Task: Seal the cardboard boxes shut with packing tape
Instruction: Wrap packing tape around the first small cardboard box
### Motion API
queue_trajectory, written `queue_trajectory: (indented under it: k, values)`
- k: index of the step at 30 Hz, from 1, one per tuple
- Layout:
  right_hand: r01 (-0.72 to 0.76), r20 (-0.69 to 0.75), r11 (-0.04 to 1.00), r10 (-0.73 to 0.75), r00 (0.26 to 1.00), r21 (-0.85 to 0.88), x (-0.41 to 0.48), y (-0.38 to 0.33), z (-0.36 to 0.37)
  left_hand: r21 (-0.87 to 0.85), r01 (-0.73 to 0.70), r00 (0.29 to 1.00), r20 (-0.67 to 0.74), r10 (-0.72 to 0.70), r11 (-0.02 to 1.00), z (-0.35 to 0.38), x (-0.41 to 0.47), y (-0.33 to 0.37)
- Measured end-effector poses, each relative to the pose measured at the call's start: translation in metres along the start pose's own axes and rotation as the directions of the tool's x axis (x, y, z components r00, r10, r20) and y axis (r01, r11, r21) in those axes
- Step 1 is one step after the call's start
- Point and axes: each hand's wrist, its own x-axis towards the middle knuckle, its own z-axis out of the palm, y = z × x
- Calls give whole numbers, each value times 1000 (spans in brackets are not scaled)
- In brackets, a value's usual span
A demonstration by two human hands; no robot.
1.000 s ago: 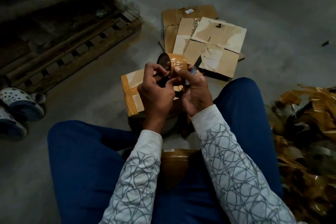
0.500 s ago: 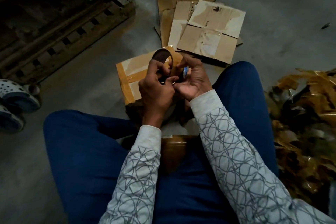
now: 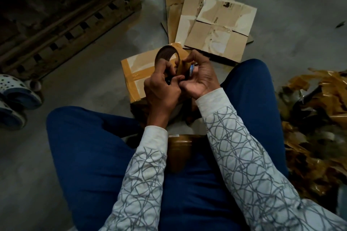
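A brown packing tape roll (image 3: 165, 53) stands on edge between both hands, above a small cardboard box (image 3: 131, 73) that has brown tape strips across its top. My left hand (image 3: 161, 90) grips the roll's lower part with curled fingers. My right hand (image 3: 201, 77) pinches the roll's right side and also holds a small blue-and-white object (image 3: 191, 70) against the palm. Both hands touch each other at the thumbs. The box's near side is hidden behind the hands.
Flattened cardboard boxes (image 3: 219, 28) lie on the concrete floor beyond the box. A wooden pallet (image 3: 62, 18) is at the far left, sandals (image 3: 13, 92) at the left edge. Crumpled used tape (image 3: 315, 118) piles up on the right. Another tape roll (image 3: 180, 150) rests in my lap.
The view has tilted down, so everything sits lower in frame. My hands have drawn closer together around the roll, and the shiny tape surface turned away, showing the roll's dark inner ring.
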Motion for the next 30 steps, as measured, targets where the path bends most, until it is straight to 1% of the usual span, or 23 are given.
queue_trajectory:
  k: [2,10,21,23,27,28,30]
  values:
    - [-10,-25,1000,11,1000,16,0,0,-1,11,-10,1000,7,9,1000,0,-2,-1]
    - [-29,-71,1000,29,997,-6,1,2,2,40,-33,999,8,33,999,-1,-6,-3]
    - [-9,-99,999,5,995,-36,-5,5,7,-3,55,998,-4,-55,998,-2,-8,-3]
    - [-9,-122,999,3,992,-47,-4,7,7,-2,63,998,-11,-63,998,-3,-8,-3]
    - [14,-184,1000,-14,983,-1,2,16,6,15,45,999,-12,-45,999,-3,-9,-2]
    - [27,-173,1000,-29,985,-10,2,17,5,14,49,999,-18,-49,999,-4,-9,-1]
    - [44,-91,998,-48,995,-52,-5,16,6,-12,76,996,-35,-76,997,-5,-6,0]
